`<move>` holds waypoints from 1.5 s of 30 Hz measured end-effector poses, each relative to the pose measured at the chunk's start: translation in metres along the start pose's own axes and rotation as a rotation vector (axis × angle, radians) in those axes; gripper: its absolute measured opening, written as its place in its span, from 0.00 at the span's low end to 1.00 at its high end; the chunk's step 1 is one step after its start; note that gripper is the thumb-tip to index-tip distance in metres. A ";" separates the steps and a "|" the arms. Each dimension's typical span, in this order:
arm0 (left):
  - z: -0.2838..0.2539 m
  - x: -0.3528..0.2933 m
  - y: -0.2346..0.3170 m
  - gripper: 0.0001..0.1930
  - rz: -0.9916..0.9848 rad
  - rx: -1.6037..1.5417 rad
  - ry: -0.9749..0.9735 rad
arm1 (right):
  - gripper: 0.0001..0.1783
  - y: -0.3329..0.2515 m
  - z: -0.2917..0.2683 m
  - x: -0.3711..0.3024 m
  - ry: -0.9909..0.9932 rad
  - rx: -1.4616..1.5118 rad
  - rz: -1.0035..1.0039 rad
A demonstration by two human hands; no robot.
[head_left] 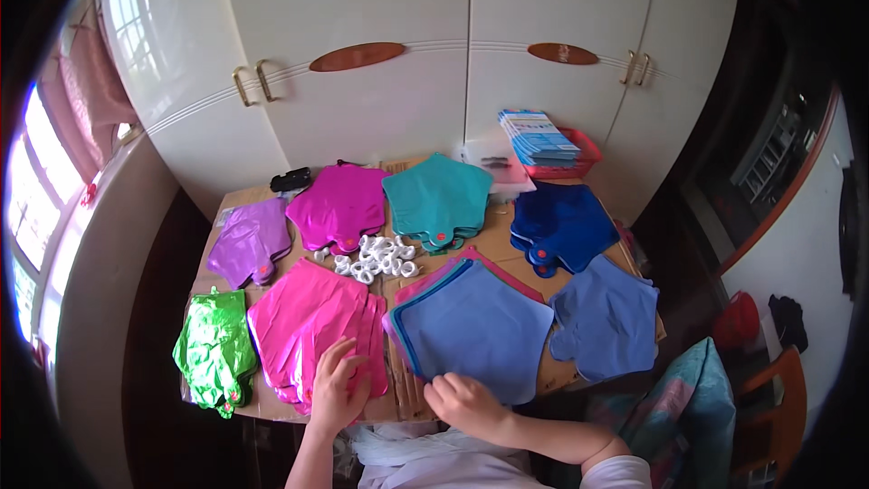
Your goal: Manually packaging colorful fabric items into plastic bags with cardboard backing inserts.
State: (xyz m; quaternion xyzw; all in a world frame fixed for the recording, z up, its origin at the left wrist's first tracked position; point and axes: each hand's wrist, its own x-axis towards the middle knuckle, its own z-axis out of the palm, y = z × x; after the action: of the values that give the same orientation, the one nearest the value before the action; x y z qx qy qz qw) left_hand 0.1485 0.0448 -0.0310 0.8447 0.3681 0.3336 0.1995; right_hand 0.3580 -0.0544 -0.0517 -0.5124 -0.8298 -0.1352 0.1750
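My left hand (339, 387) is over the lower part of a pile of pink flat foil balloons (308, 326), its fingers spread and slightly bent. It holds nothing that I can see. Beside it, my right hand (468, 406) has its fingers pinched at the lower left edge of a stack of flat star-shaped foil balloons. A periwinkle blue balloon (475, 326) lies on top of this stack, with teal, pink and purple edges showing under it. A single pile of periwinkle balloons (606, 321) sits to the right.
Around them on the cardboard-covered table (398, 398) lie green (215, 344), purple (251, 240), magenta (341, 206), teal (439, 197) and dark blue (561, 225) balloon piles. White ribbon rolls (376, 258) are mid-table. Behind stand a red basket (588, 156) with blue packets (540, 138) and a white cabinet (362, 0).
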 end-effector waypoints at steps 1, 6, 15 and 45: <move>0.003 -0.003 0.001 0.13 -0.016 -0.006 -0.004 | 0.11 -0.002 0.005 -0.002 0.035 0.011 0.020; 0.002 -0.035 0.022 0.13 -0.144 -0.104 -0.048 | 0.25 0.004 -0.010 0.000 0.042 0.256 0.113; 0.078 -0.108 0.043 0.18 -0.854 -1.272 -0.598 | 0.30 0.194 0.039 0.006 -0.121 0.246 0.566; 0.097 -0.093 0.062 0.08 -0.662 -0.930 -0.550 | 0.35 0.172 0.043 0.033 -0.124 1.453 0.810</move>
State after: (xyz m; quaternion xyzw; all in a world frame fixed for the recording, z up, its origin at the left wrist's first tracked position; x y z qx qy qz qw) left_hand 0.2000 -0.0747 -0.1016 0.5660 0.3618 0.1501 0.7254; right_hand 0.4925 0.0647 -0.0685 -0.5372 -0.4699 0.5358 0.4512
